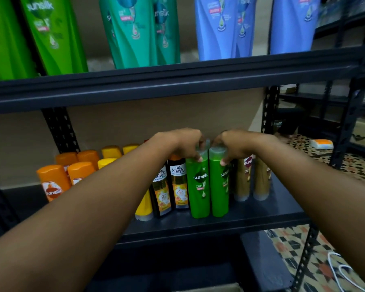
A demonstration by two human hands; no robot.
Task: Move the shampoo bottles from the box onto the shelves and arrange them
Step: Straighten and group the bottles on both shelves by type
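Shelving: dark metal rack filling the frame, patterned tile floor at lower right.
Upper shelf: big bottles in colour blocks, lime green upper left, teal centre, blue upper right; about two of each in view, tops cut off.
Middle shelf: smaller bottles standing by colour, likely so each kind reads as one block.
Orange-capped bottles: roughly four at centre left, partly behind the forearm.
Yellow bottles: about four, mostly hidden.
Shayla bottles: two, dark, just left of the greens.
Green shampoo bottles: two at the front edge, upright, touching side by side; a third cap peeks behind.
Gold bottles: two, right of the greens.
Left hand: fingers curled over the left green cap, pinching it.
Right hand: curled round the right green cap, thumb on its front.
Grip reason: probably squaring the pair, labels forward.
Box: only a cardboard edge at bottom centre.
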